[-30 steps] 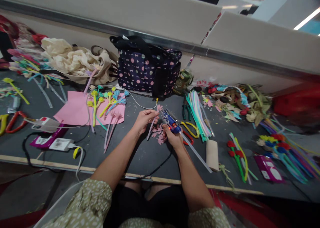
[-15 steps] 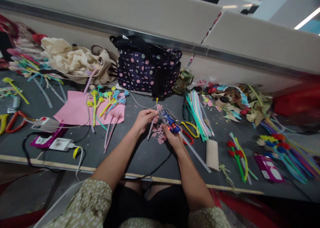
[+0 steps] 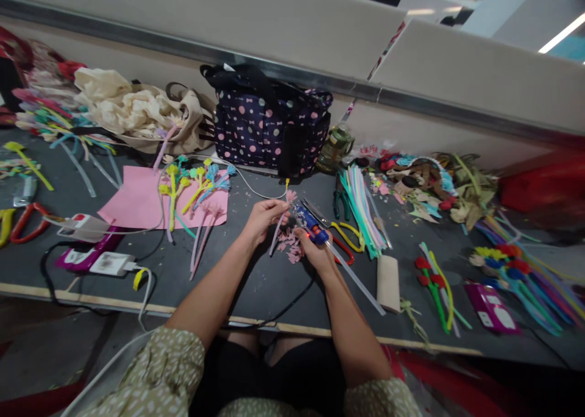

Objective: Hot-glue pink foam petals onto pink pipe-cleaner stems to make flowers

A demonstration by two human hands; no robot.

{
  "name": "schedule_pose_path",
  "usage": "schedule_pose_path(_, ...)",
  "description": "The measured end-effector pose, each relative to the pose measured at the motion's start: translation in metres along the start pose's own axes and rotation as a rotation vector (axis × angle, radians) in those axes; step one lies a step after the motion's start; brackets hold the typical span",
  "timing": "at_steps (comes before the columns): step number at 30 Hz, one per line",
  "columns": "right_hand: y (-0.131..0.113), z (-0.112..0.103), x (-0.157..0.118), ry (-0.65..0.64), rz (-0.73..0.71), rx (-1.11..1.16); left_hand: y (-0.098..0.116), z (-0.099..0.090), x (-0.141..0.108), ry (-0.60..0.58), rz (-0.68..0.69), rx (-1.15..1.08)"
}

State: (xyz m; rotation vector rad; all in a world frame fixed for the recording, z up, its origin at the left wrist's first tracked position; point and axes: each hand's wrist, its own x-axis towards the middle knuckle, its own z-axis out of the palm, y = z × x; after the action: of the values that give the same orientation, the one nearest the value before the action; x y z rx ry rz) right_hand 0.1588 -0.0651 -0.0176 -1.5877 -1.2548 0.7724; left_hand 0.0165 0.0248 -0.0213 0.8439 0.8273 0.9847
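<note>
Between the fingertips of my left hand (image 3: 265, 217) is a pink pipe-cleaner flower (image 3: 276, 231), its fringed head up and its stem hanging down. My right hand (image 3: 316, 251) is closed round a blue hot glue gun (image 3: 311, 222), with a long clear glue stick (image 3: 356, 278) poking out of its back end. The gun's dark nozzle is close to the flower; whether they touch I cannot tell. Small pink scraps (image 3: 292, 252) lie on the table beneath both hands. Just beyond the gun are scissors (image 3: 315, 211) and yellow-handled pliers (image 3: 350, 237).
Finished pipe-cleaner flowers (image 3: 172, 191) lie on a pink sheet (image 3: 132, 200) at left. A power strip (image 3: 98, 252) with cables is nearer. A dotted bag (image 3: 269, 124) and a bottle (image 3: 337, 146) stand behind. Pastel pipe cleaners (image 3: 365, 213) and a beige roll (image 3: 388, 283) are at right.
</note>
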Motion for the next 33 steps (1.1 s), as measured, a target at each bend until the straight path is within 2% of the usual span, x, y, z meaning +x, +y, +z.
schedule_pose_path(12,0.001,0.003,0.0,0.029,0.015,-0.011,0.003,0.001,-0.002,0.009,0.008,0.021)
schedule_pose_path(17,0.001,-0.002,0.002,0.076,-0.028,-0.08,0.004,0.0,-0.001,0.006,0.013,0.015)
schedule_pose_path(21,0.007,-0.008,0.006,0.116,0.004,-0.064,0.004,0.0,-0.001,-0.002,0.014,0.001)
schedule_pose_path(28,0.0,-0.005,0.0,-0.039,0.118,0.167,0.005,0.002,-0.002,0.024,-0.013,-0.012)
schedule_pose_path(33,-0.006,-0.003,-0.002,-0.056,0.132,0.166,0.004,0.003,-0.003,0.022,-0.007,0.008)
